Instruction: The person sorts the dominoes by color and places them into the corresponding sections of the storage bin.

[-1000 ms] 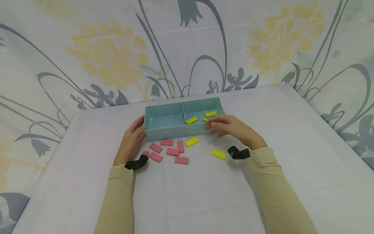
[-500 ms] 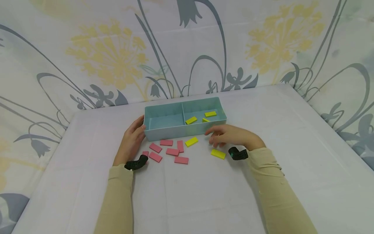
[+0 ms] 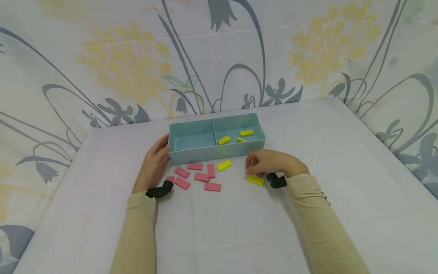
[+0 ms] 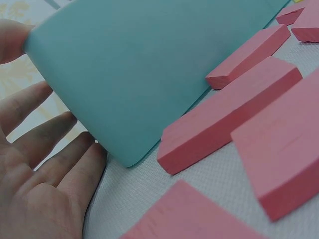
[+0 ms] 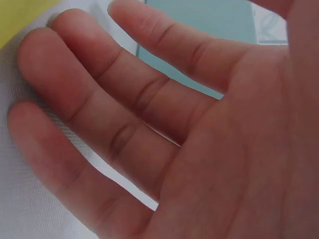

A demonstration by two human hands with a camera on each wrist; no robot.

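Note:
A light teal divided box (image 3: 205,153) stands at the back of the table. My left hand (image 3: 153,161) rests against its left end; in the left wrist view the fingers (image 4: 45,134) are nearly straight and their tips touch the end wall, with the thumb (image 4: 12,42) at the upper corner. My right hand (image 3: 272,161) is low over a yellow block (image 3: 255,180) that lies flat on the cloth. In the right wrist view its fingers (image 5: 55,74) are loosely bent, nothing between them, and a yellow edge (image 5: 17,17) shows beyond. Three yellow blocks (image 3: 224,140) lie in the box's right compartment.
Several pink blocks (image 3: 212,187) lie scattered in front of the box's left half, some overlapping. Another yellow block (image 3: 224,165) lies close to the box's front wall. White cloth (image 3: 226,232) covers the table, and a flower-printed cloth (image 3: 212,57) hangs behind.
My right hand has moved from above the box's front rim down to the yellow block in front, its fingers drawing closer together. The left hand and the box have stayed put.

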